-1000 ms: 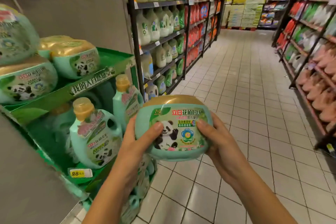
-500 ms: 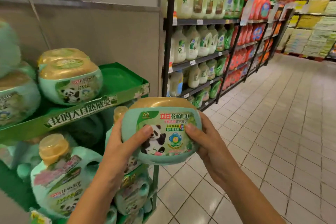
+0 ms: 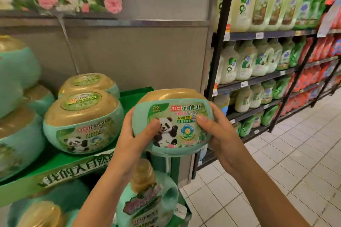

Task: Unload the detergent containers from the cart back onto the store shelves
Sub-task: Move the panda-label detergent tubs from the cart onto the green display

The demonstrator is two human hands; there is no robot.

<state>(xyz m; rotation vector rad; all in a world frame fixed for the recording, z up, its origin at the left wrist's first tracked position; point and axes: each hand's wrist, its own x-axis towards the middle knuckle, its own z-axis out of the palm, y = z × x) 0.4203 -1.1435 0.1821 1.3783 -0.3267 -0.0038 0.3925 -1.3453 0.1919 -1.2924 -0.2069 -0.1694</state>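
**Head view: a round detergent tub, held in both hands, hangs just before the green shelf's right end.**

The left hand and right hand curl round the sides of the tub, with both thumbs pressed on its label. The bare patch of shelf lies at the corner, beside the shelved tubs. If the tub is set down short, its rounded base may roll off onto the bottle below, and the smooth wall could slip from the fingers. The label reads "7+2", "立白" in red and "花植时代", above a panda. The shelf front reads "我的大自然", which is partly hidden.
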